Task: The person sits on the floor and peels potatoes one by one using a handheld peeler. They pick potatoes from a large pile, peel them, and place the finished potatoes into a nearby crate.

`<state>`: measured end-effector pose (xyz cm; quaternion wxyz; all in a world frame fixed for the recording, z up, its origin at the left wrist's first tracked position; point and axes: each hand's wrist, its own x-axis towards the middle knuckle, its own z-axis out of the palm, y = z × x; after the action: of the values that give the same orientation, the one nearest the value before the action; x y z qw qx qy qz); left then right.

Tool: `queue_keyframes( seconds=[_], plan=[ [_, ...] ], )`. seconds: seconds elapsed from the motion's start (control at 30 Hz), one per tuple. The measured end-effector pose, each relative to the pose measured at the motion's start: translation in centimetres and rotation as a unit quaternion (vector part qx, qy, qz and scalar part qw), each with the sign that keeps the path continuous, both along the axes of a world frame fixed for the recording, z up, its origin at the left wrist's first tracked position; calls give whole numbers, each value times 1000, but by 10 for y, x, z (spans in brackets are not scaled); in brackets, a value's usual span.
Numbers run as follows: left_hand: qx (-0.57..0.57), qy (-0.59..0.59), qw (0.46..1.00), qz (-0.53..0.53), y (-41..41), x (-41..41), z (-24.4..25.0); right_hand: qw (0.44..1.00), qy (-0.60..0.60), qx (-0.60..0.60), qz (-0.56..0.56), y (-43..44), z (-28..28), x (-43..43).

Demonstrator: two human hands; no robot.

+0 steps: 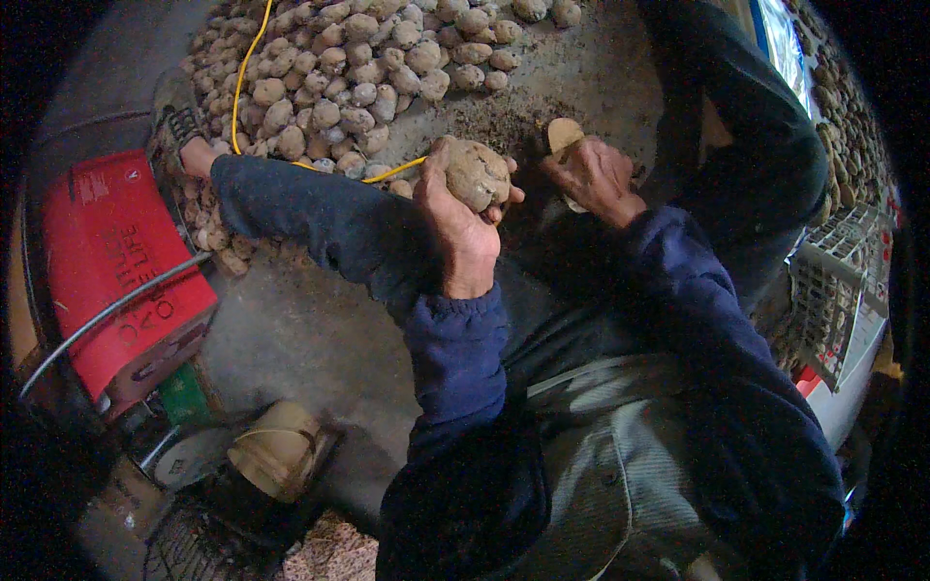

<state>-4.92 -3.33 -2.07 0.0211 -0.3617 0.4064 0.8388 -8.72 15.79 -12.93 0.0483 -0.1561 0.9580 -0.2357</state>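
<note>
My left hand (pixel 461 225) holds a large, lumpy, soil-coated tuber (pixel 476 174), which looks like a potato, in its upturned palm with the fingers curled round its far side. To the right, my right hand (pixel 596 178) is closed on a small pale, flat, rounded piece (pixel 565 134) that sticks up past the fingers; what it is cannot be told. A light sliver shows below that hand, too hidden to name. Beyond my left hand lies a big heap of similar tubers (pixel 356 80) on the concrete floor. A yellow cord (pixel 243 72) runs across the heap to near my left wrist.
Loose soil (pixel 508 120) is scattered on the floor beyond my hands. A red box (pixel 131 269) with writing and a metal rod (pixel 116 309) are at left. A beige bucket (pixel 276 450) lies tilted at lower left. Grey plastic crates (pixel 835 283) and more tubers (pixel 843 160) are at right.
</note>
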Motion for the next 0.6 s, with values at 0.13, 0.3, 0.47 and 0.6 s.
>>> queue_keyframes(
  seconds=[0.13,0.3,0.47,0.6],
  plan=[
    [-176,-3,977,118,7,-4,-28,991,52,51,113,-11,91,8],
    [-661,193,717,-104,21,2,-25,988,-112,-52,97,-41,127,20],
    [-219,64,973,-39,33,11,-27,987,-134,-21,81,-39,117,-3],
    [-96,116,980,-128,50,12,6,996,-82,-46,2,-8,49,-29]
  ],
)
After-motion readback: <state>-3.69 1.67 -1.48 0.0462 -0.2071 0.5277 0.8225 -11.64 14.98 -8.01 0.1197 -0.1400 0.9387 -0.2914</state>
